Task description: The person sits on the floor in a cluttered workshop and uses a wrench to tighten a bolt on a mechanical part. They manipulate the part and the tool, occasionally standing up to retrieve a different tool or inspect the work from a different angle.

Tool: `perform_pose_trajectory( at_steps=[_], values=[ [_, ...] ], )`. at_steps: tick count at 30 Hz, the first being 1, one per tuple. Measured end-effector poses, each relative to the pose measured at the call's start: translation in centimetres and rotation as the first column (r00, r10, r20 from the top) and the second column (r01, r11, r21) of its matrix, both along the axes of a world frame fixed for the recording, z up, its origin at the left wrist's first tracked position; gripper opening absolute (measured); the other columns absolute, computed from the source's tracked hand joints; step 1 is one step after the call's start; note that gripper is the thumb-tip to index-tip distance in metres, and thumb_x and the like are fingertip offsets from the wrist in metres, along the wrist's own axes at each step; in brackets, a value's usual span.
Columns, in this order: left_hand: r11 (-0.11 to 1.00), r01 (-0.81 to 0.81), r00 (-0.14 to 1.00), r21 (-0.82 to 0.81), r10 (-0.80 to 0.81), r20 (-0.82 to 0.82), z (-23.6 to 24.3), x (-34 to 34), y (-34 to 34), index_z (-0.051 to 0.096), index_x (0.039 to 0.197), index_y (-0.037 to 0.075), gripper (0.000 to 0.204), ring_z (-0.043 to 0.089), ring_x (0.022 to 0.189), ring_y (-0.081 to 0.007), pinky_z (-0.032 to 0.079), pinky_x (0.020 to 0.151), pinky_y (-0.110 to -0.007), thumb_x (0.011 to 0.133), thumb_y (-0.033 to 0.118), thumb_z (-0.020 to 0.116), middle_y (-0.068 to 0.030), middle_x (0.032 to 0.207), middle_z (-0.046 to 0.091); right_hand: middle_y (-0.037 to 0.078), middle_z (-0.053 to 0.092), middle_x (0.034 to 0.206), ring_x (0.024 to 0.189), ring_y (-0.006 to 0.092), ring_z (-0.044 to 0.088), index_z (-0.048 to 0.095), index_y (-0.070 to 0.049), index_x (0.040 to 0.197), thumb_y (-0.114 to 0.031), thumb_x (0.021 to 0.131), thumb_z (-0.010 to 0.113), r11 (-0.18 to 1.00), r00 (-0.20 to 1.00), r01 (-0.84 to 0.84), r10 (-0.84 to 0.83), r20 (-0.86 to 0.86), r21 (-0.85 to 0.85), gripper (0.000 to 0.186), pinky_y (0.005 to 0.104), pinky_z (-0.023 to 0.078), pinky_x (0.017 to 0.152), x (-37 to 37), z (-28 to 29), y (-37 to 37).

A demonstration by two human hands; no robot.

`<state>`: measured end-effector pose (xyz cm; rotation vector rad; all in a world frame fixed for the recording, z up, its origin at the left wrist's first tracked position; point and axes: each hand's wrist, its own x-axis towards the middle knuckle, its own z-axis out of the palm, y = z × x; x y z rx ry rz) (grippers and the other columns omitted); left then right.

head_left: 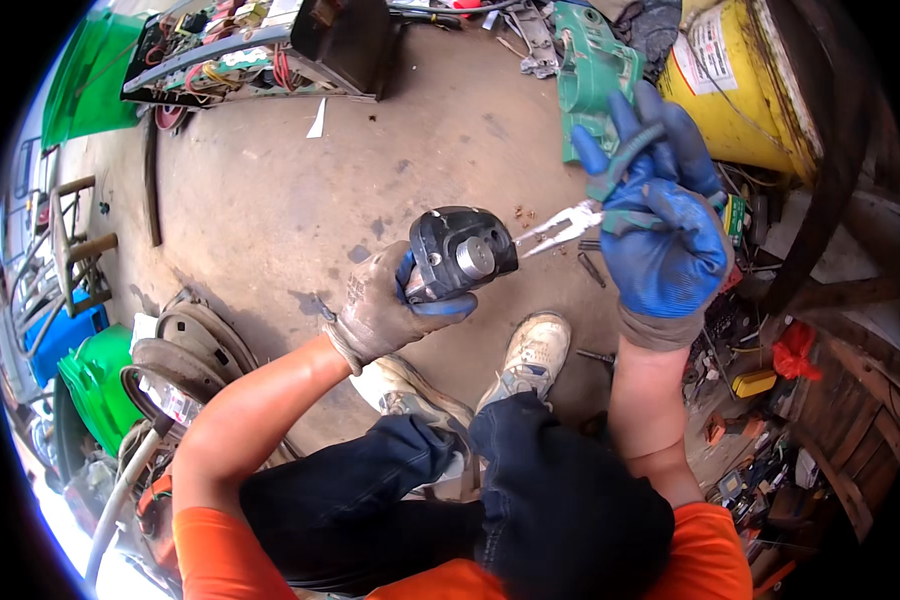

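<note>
My left hand, in a worn grey and blue glove, is wrapped round a black tool head from its left and lower side. The part looks like the gear housing of an angle grinder, with a round silver metal boss on its face. In a blue glove, my right hand grips long-nose pliers with green handles. The pliers' jaws are spread and point left, their tips close to the housing's right edge; whether they touch it I cannot tell. Several fingers of the right hand are stretched upward.
A green metal casing and a yellow bucket stand at the far right. Far left, an opened electrical chassis lies near a green bin. Wheel rims lean at the left. Small loose parts and a bolt lie on the floor.
</note>
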<state>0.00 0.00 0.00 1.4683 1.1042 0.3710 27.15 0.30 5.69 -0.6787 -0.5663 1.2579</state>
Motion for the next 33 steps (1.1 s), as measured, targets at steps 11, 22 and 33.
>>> perform_pose_trajectory(
  at_steps=[11, 22, 33],
  values=[
    [0.998, -0.065, 0.998, 0.008, 0.065, -0.026, 0.7, 3.2, -2.0, 0.065, 0.114, 0.002, 0.059, 0.073, 0.086, -0.0223, 0.057, 0.079, -0.036, 0.072, 0.034, 0.092, -0.0127, 0.098, 0.074, 0.02, 0.036, 0.159, 0.152, 0.0387, 0.025, 0.041, 0.001, 0.151, -0.002, 0.086, 0.049, 0.993, 0.982, 0.066, -0.082, -0.167, -0.098, 0.066, 0.0673, 0.019, 0.117, -0.2, -0.4, -2.6],
    [0.995, -0.037, 0.997, 0.092, 0.044, -0.069, -1.8, 3.7, -2.8, 0.062, 0.095, 0.003, 0.053, 0.071, 0.073, -0.0247, 0.056, 0.069, -0.037, 0.069, 0.038, 0.093, -0.0131, 0.082, 0.071, 0.025, 0.039, 0.156, 0.144, 0.0386, 0.04, 0.043, 0.002, 0.149, -0.002, 0.09, 0.046, 0.986, 0.987, 0.152, -0.156, -0.046, -0.073, 0.06, 0.0653, 0.035, 0.112, 0.1, -0.5, -3.5],
    [0.959, 0.057, 0.995, 0.278, -0.032, -0.095, -0.9, 4.9, -2.4, 0.063, 0.09, 0.003, 0.049, 0.067, 0.073, -0.0314, 0.054, 0.068, -0.041, 0.067, 0.035, 0.093, -0.0139, 0.081, 0.067, 0.028, 0.052, 0.143, 0.128, 0.0341, 0.057, 0.045, -0.006, 0.149, -0.021, 0.105, 0.044, 0.977, 0.977, 0.142, -0.165, -0.134, -0.161, 0.047, 0.0534, 0.052, 0.098, 0.5, -1.2, -4.6]
  ],
)
